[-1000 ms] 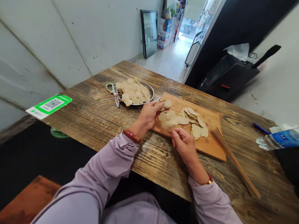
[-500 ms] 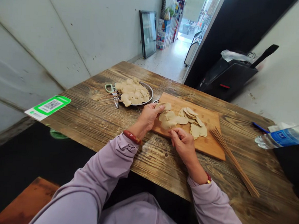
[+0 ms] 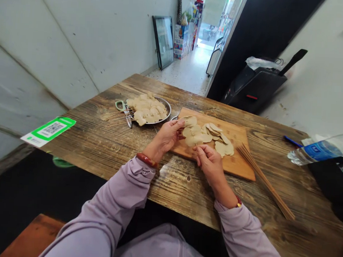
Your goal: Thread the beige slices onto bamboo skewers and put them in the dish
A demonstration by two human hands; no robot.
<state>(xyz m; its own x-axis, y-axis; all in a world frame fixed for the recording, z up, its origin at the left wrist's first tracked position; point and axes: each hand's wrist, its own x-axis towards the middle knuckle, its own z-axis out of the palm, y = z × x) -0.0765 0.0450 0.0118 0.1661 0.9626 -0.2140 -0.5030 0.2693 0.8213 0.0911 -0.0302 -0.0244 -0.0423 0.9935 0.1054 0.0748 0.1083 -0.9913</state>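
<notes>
My left hand pinches the top pale beige slice of a skewer of slices, held just above the front left of a wooden cutting board. Below it, my right hand is closed on the skewer's stick, whose short end shows at the fingertips. A pile of loose flat slices lies on the board behind my right hand. A bundle of thin wooden sticks rests with one end on the board's right edge. What the slices are made of I cannot tell.
To the left, a round metal plate holds several loaded skewers, sticks pointing left. Scissors with green handles lie beside them. A QR-code card sits at the left table edge, a water bottle at the right.
The view has shifted slightly, so the table items appear a little further left. Both hands keep their hold on the skewer, with almost no movement relative to the board.
</notes>
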